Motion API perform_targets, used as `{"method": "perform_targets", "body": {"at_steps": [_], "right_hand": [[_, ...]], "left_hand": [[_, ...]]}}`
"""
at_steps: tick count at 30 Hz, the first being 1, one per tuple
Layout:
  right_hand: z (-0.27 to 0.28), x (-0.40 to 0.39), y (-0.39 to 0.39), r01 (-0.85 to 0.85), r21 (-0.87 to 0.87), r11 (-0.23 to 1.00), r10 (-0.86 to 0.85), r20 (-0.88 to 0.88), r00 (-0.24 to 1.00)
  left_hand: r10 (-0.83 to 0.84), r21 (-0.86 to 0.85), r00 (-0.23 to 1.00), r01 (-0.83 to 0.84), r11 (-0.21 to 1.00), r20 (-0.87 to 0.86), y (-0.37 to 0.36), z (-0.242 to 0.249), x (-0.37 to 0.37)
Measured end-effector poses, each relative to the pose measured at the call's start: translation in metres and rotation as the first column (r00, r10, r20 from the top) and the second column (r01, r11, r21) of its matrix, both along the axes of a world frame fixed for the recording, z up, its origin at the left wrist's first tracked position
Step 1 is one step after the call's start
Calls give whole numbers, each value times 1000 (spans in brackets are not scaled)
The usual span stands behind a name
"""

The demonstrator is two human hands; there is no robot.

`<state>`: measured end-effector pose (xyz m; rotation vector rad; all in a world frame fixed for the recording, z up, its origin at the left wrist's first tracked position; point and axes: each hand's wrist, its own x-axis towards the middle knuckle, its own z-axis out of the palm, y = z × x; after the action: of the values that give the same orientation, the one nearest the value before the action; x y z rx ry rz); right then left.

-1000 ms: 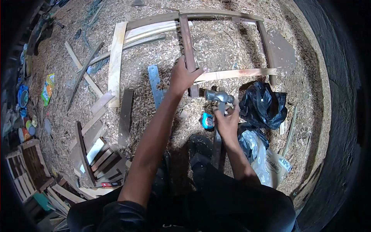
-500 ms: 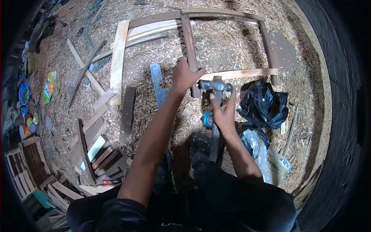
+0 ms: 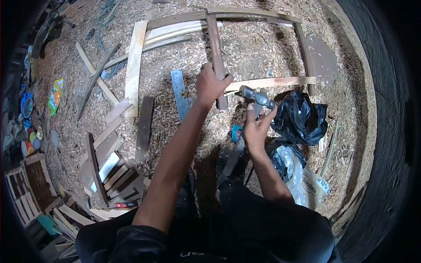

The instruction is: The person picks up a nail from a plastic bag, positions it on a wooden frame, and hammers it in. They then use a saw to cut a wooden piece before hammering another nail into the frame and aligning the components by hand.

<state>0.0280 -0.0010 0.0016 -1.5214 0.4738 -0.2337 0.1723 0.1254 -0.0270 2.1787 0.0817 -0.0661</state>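
Observation:
My left hand [image 3: 211, 85] is wrapped round the near end of a dark wooden slat [image 3: 215, 46], the middle piece of a wooden frame on the ground. A pale slat [image 3: 283, 82] runs from that end to another dark slat [image 3: 303, 55] on the right. Just right of the joint, my right hand [image 3: 258, 133] grips a ball-peen hammer [image 3: 258, 97] close below its head. The hammer tilts, its handle pointing down-left toward my legs, and its flat face is near the pale slat's left end. Partly behind the hammer handle is a teal round object [image 3: 236, 133].
Black plastic bags [image 3: 300, 118] and a clear printed bag [image 3: 309, 188] lie to the right. A blue-grey metal strip [image 3: 179, 94] lies left of my left hand. Loose wood pieces [image 3: 118, 179] are piled lower left, near a wooden crate [image 3: 39, 182]. Shavings cover the ground.
The hammer has turned in my right hand: its head has tipped to the right and its handle has swung left. My left hand stays on the dark slat.

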Motion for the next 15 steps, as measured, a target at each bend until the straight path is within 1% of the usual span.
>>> {"method": "perform_targets", "body": {"at_steps": [2, 3, 4, 5, 7, 8, 9, 10, 12, 13, 14, 15], "right_hand": [[5, -4, 7, -9, -5, 1000, 9, -72, 997], [1, -3, 11, -100, 71, 992, 102, -16, 995], [6, -5, 15, -160, 41, 986, 161, -9, 987], [-3, -6, 16, -137, 20, 990, 137, 20, 990], [-3, -9, 18, -101, 55, 993, 102, -17, 995], [3, -12, 14, -80, 105, 991, 88, -77, 993], [9, -13, 9, -54, 151, 987, 75, -136, 988], [2, -15, 2, -42, 132, 990, 59, -130, 990], [-7, -22, -10, -40, -15, 999, 37, -149, 988], [-17, -25, -19, -72, -113, 991, 51, -179, 983], [-29, -27, -28, -105, -207, 973, 61, -210, 976], [-28, -26, -30, -141, -298, 944, 68, -242, 968]], "left_hand": [[7, -19, 1000, -7, 1000, -28, -1, 1, 0], [5, -17, 1000, -5, 1000, -30, 0, 1, 2], [3, -13, 999, -4, 1000, -34, 1, 0, 2], [-4, 0, 999, 4, 1000, -42, 1, -2, 3], [-14, 14, 999, 15, 1000, -34, 3, -7, 8], [-21, 20, 999, 22, 1000, -24, 3, -9, 11], [-23, -9, 999, 23, 1000, -43, 5, -9, 13], [-22, -66, 999, 19, 998, -35, 6, -9, 14], [-16, -182, 1000, 12, 983, -21, 9, -10, 16], [-2, -161, 1000, 6, 987, 26, 9, -11, 14], [6, -178, 1000, -3, 984, 17, 9, -12, 13], [14, -195, 1000, -12, 981, 8, 9, -12, 12]]}}
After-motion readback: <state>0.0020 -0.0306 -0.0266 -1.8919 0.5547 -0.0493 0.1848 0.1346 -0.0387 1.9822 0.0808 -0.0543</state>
